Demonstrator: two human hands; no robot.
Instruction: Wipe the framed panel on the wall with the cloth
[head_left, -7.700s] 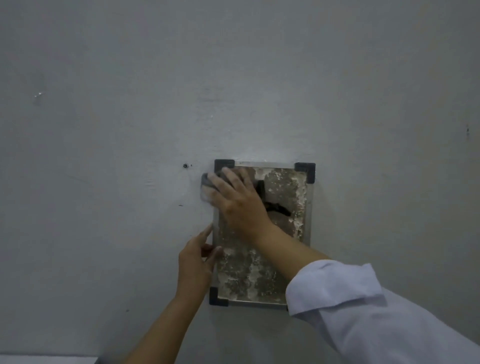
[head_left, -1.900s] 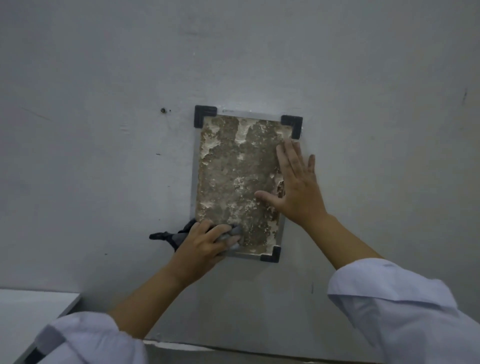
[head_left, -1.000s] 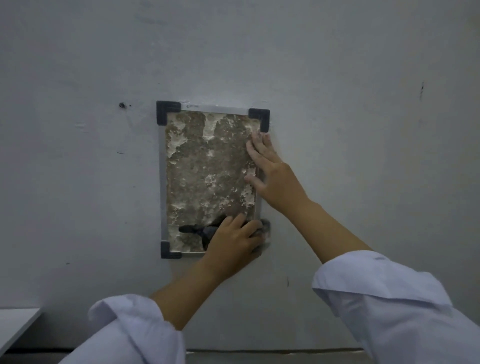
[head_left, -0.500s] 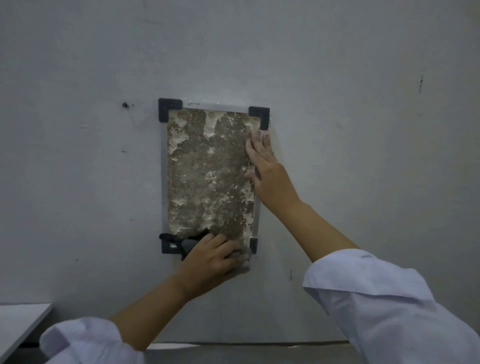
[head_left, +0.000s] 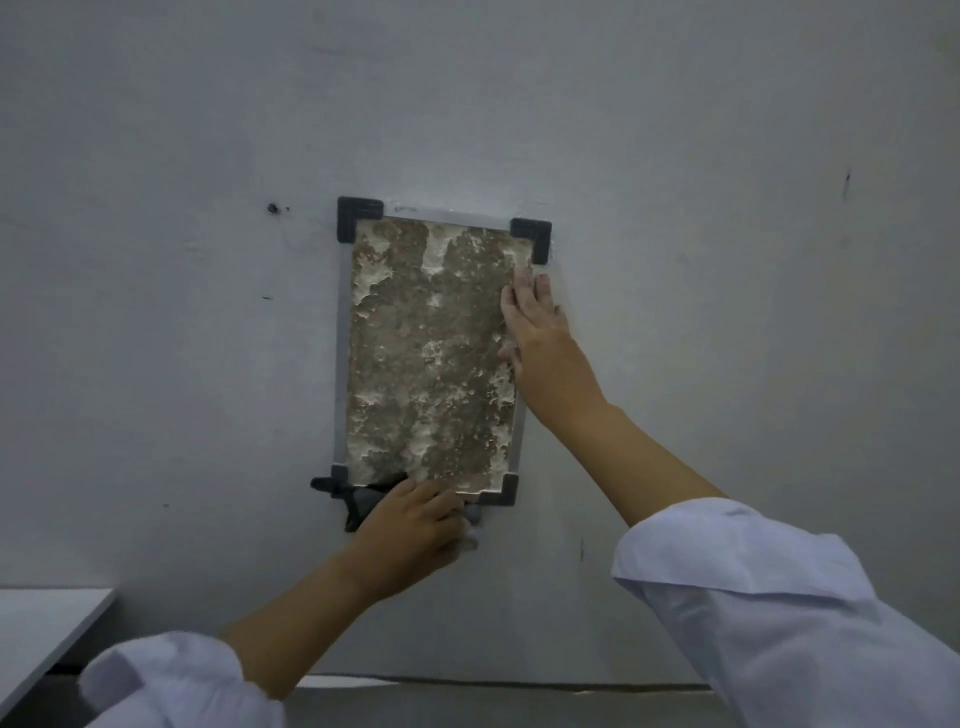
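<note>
Grey and scuffed, the wall (head_left: 675, 130) filled nearly all I could see, with a small dark hole (head_left: 272, 209) a little to the left of the framed panel (head_left: 431, 358) and a thin dark mark (head_left: 847, 182) far off to the right. That panel hung upright on the wall at the middle of my view, a pale frame with dark corner pieces (head_left: 357, 217) around a rough face mottled in brown and white. My right hand (head_left: 537, 332) lay flat against the panel's right edge just below the upper right corner piece, fingers straight and close together, pointing up, partly on the mottled face and partly over the frame, with the thumb on the face lower down. My left hand (head_left: 415, 525) was at the bottom edge of the panel, fingers curled over the cloth (head_left: 358, 506) and pressing it against the lower frame and the wall just beneath it. The cloth was dark grey; it stuck out to the left of my knuckles over the lower left corner piece, and a paler bit of it showed below my fingertips on the right. Both of my white sleeves (head_left: 779, 597) were pushed up, leaving the forearms bare. At the lower left edge of view was the corner of a pale desk (head_left: 41, 618), well apart from the panel.
</note>
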